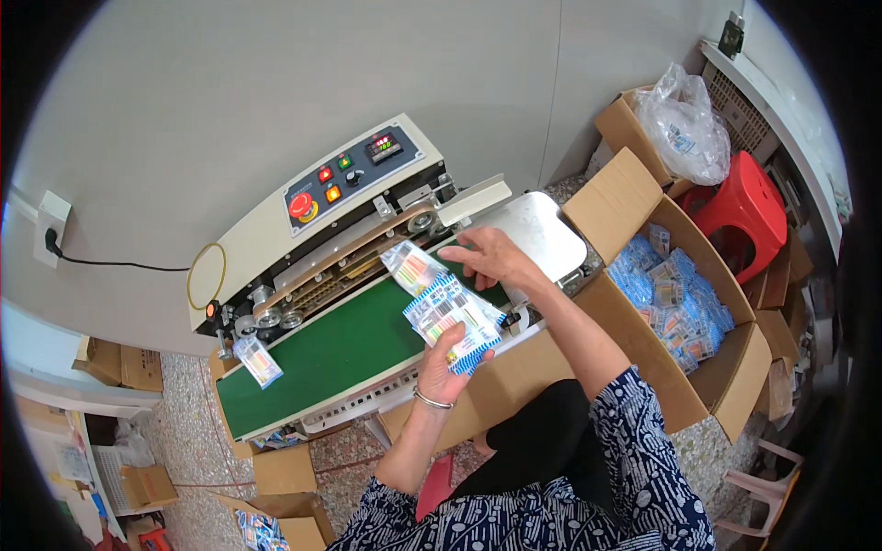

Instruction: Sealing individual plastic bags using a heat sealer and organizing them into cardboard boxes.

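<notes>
While one sealed packet [258,360] is riding at the left end of the green belt [322,358], my left hand [444,365] is pinching a fanned stack of striped packets [455,320] just above the belt's near edge. I am counting one packet on the left, one under my right fingers and at least two in the stack. My right hand [491,257] is resting with its grip spread, fingertips pressing a single packet [415,268] at the sealer's [349,197] infeed. That packet is lying skewed, so I judge the seal could be running crooked. One open carton [707,367] of finished packets is sitting far right.
</notes>
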Available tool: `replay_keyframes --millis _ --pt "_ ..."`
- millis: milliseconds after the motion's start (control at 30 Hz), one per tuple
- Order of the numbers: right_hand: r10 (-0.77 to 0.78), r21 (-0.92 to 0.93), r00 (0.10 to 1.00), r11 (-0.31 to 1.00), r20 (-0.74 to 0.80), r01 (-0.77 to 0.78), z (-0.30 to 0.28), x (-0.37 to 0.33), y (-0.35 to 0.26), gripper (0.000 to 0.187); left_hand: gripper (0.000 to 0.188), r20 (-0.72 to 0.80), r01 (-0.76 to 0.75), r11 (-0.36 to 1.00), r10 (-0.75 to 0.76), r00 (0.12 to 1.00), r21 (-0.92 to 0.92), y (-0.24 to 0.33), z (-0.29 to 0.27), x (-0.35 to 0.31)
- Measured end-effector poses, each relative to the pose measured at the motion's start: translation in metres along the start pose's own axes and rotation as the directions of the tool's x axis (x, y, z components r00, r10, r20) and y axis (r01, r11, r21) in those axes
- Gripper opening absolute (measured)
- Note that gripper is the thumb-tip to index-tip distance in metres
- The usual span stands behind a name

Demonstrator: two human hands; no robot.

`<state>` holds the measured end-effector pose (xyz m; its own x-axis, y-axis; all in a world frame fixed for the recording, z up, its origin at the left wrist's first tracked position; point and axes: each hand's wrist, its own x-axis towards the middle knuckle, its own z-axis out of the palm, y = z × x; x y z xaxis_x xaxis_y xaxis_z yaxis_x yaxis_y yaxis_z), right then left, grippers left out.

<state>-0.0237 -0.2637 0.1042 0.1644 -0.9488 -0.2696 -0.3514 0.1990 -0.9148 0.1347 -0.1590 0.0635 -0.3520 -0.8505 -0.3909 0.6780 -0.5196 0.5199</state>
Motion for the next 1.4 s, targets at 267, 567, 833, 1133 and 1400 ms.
replay_keyframes --millis 267,567,833,1133,1400 --pt "-0.027 0.061 0.982 0.998 0.189 0.016 -0.020 -0.056 0.015 0.034 0.046 0.078 -0.065 0.998 0.062 0.995 0.025 0.011 0.007 0.008" --pt "-0.215 0.403 0.974 0.900 0.073 0.168 -0.011 -0.065 0.043 0.021 0.048 0.162 -0.077 0.988 0.055 0.985 0.131 0.013 0.016 0.005" --pt "-0.088 0.347 0.996 0.935 0.028 0.073 -0.018 -0.071 0.039 0.021 0.048 0.131 -0.133 0.983 0.116 0.985 0.130 0.010 0.009 0.014" --pt "-0.061 0.328 0.996 0.941 -0.063 0.078 -0.014 -0.066 0.045 0.023 0.044 0.093 -0.221 0.961 0.208 0.974 0.165 0.010 0.017 0.017" --pt "-0.006 0.498 0.993 0.865 -0.115 0.063 -0.021 -0.052 0.050 0.022 0.041 -0.007 -0.292 0.943 0.297 0.955 0.160 0.019 0.006 0.009"
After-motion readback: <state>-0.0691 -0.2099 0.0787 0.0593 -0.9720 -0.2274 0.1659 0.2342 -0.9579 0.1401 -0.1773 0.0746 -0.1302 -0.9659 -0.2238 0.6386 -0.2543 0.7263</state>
